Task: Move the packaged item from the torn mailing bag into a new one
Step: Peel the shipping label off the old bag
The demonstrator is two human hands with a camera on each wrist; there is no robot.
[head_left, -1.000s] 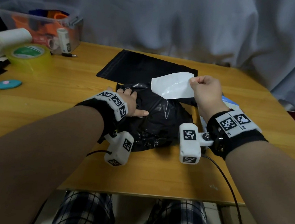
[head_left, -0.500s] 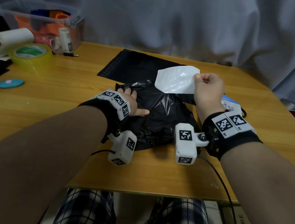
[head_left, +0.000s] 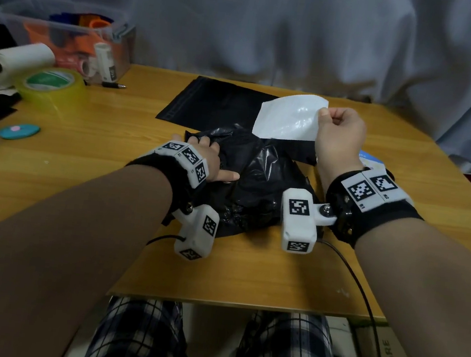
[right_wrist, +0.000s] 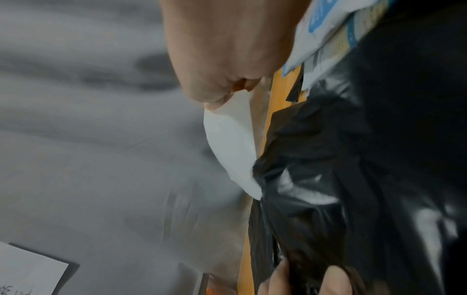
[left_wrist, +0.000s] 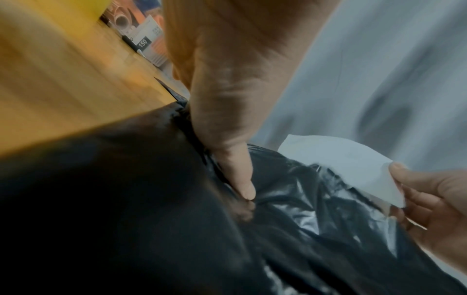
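1. The left hand (head_left: 210,160) lies flat, fingers spread, pressing down the crumpled torn mailing bag (head_left: 257,186) at mid-table.
2. That black film looks thin, soft and slippery; I'd take it by an edge, pinching.
3. The right hand (head_left: 340,134) pinches a white sheet (head_left: 289,117) above it.
4. The new bag (head_left: 216,102) lies flat behind.

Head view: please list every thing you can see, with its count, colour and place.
crumpled mailing bag: 1, black, table centre.
flat mailing bag: 1, black, behind it.
white sheet: 1, white, above the crumpled bag.
blue-white package: 1, right of the bags, mostly hidden.
tape roll: 1, yellow, far left.
plastic bin: 1, clear, back left.
pen: 1, black, beside bin.
round disc: 1, teal, left edge.
table: 1, wood.
left hand: presses the crumpled bag.
right hand: pinches the sheet.
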